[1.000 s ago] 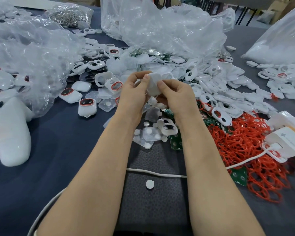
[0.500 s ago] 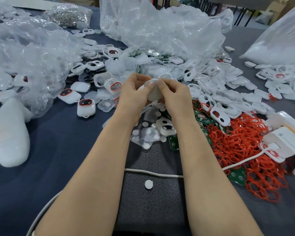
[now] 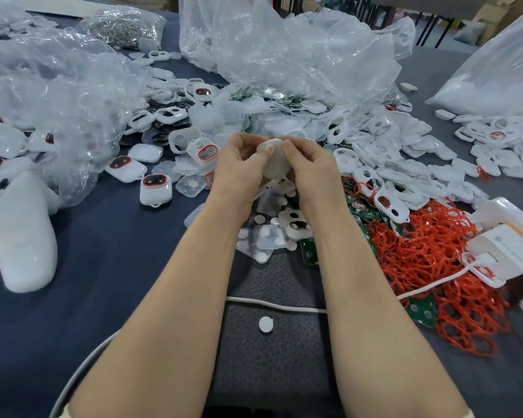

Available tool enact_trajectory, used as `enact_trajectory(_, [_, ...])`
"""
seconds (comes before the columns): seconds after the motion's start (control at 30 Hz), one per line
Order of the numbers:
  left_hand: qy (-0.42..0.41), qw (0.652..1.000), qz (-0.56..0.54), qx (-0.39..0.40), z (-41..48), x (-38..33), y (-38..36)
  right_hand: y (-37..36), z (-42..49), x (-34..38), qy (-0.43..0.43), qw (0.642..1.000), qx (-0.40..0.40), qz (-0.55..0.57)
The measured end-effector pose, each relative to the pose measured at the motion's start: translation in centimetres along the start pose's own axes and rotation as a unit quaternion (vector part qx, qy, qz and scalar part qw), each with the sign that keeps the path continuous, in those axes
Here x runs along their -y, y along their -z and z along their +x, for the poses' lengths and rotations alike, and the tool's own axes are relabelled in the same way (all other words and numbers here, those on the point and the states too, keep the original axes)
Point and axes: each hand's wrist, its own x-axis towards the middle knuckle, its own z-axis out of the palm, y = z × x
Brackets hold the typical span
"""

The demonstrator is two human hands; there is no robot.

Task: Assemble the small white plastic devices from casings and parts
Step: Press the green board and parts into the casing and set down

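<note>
Two hands work above the counter's [image 3: 118, 236] middle: my left hand [image 3: 239, 164] and right hand [image 3: 308, 164] pinch one whitish casing part [image 3: 274, 168]; even thumb pressure should seat it squarely.

Fingers cover most of the held part.
The left hand [image 3: 239, 164] and right hand [image 3: 308, 167] pinch a pale part [image 3: 274, 165]. Only its near face shows; its far side and most of the fingertips are hidden behind it. The left bag [image 3: 58, 95] and right bag [image 3: 495, 73] run off the picture's edges, and their contents are hazy through the plastic. The box [image 3: 507, 245] is cut by the right edge and its print is too small to read. The cable [image 3: 272, 306] disappears behind both forearms. Boards [image 3: 308, 251] lie half buried under rings [image 3: 420, 251]. The metal bits in the far bag [image 3: 124, 25] are too small to tell.
</note>
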Motion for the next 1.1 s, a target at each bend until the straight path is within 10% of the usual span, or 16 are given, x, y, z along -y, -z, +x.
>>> enact_trajectory(0.47, [0.031, 0.994, -0.107, -0.003, -0.15, -0.30, 0.03, 0.30, -0.14, -0.16, 0.043, 0.988, 0.006, -0.151])
enact_trajectory(1.1, [-0.010, 1.000, 0.004, 0.005, -0.47, -0.12, -0.28, 0.51, 0.08, -0.11, 0.000, 0.999, 0.003, -0.039])
